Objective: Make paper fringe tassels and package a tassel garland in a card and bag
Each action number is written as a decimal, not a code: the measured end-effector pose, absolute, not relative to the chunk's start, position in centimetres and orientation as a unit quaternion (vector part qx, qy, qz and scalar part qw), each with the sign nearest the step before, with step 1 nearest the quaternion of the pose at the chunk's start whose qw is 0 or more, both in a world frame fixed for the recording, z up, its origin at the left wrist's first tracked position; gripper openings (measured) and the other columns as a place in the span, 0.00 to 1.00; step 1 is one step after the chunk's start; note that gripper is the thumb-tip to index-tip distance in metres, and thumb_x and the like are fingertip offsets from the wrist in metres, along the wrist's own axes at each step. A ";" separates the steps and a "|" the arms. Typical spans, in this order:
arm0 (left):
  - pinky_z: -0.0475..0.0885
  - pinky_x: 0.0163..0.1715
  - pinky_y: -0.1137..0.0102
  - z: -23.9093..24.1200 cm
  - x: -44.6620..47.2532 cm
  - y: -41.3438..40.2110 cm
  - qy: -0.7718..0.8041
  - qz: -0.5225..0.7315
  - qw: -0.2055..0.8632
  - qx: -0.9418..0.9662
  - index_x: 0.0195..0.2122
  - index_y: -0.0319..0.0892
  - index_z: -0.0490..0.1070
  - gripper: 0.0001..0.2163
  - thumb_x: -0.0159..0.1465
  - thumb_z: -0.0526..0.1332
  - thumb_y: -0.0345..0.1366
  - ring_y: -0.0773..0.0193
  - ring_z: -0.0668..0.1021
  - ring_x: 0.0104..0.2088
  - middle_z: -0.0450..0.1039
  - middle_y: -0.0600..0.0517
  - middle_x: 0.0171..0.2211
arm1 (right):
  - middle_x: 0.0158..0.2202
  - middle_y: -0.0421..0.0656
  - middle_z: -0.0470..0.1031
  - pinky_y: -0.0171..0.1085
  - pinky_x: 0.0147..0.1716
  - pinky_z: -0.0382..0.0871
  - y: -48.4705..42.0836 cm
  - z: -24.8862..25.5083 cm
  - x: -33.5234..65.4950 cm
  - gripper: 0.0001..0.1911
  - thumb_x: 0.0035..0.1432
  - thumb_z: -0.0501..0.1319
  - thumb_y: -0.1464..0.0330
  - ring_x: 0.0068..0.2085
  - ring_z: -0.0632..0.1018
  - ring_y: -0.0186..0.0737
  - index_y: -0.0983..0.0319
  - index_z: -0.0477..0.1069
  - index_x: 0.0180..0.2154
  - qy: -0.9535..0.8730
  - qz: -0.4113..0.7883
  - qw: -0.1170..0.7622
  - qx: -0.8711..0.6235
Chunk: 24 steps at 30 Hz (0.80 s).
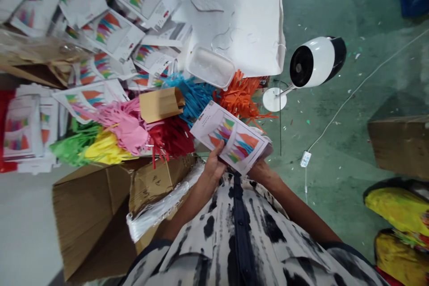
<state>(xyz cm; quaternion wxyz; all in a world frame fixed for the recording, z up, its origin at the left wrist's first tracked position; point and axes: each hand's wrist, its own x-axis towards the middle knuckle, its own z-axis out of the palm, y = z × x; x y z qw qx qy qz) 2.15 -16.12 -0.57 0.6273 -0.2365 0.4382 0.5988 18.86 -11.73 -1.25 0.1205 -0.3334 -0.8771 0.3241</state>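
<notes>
At the far left, a pile of white printed cards with rainbow stripes (23, 132) is cut off by the edge, so they are too many and too blurry to count. Next come bunches of paper tassels (127, 129): green, yellow, pink, red, blue and orange, six colours in all. A small brown paper bag (161, 103) lies on top of them. Below sit two brown cardboard boxes (90, 214), with a clear plastic bundle (161, 208) leaning on them.

In the middle, the left hand (214, 165) is clamped on the near edge of a white packet with colourful stripes (234, 138), thumb on top. The packet is held in the air, just above the person's black-and-white shirt (241, 241). Its long side runs from upper left to lower right. The right hand (263, 170) is mostly hidden under the packet; it seems to grip the packet from below.

Further right, one white and black fan (315, 62) stands on the green floor (335, 156).
</notes>
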 end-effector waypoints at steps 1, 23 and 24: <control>0.79 0.58 0.57 -0.5 1.8 -16.0 0.431 0.604 0.628 -0.236 0.53 0.42 0.79 0.19 0.60 0.74 0.34 0.53 0.86 0.47 0.86 0.49 0.46 | 0.59 0.51 0.78 0.57 0.65 0.71 -11.6 -0.8 19.0 0.25 0.67 0.58 0.74 0.66 0.73 0.56 0.57 0.71 0.64 -0.887 0.321 0.117 -0.312; 0.71 0.66 0.55 1.9 4.3 -15.3 0.355 0.681 0.624 -0.144 0.57 0.46 0.77 0.21 0.64 0.71 0.46 0.51 0.78 0.62 0.81 0.47 0.56 | 0.46 0.44 0.84 0.46 0.52 0.78 -15.3 2.6 16.2 0.19 0.54 0.74 0.52 0.47 0.83 0.45 0.57 0.79 0.41 -0.204 0.717 0.400 -0.532; 0.71 0.65 0.56 1.9 4.4 -16.4 0.370 0.668 0.635 -0.114 0.56 0.46 0.78 0.23 0.62 0.73 0.45 0.52 0.78 0.62 0.81 0.47 0.56 | 0.42 0.43 0.84 0.46 0.50 0.79 -14.6 2.6 16.4 0.19 0.53 0.74 0.51 0.44 0.84 0.44 0.57 0.79 0.39 -0.201 0.700 0.411 -0.548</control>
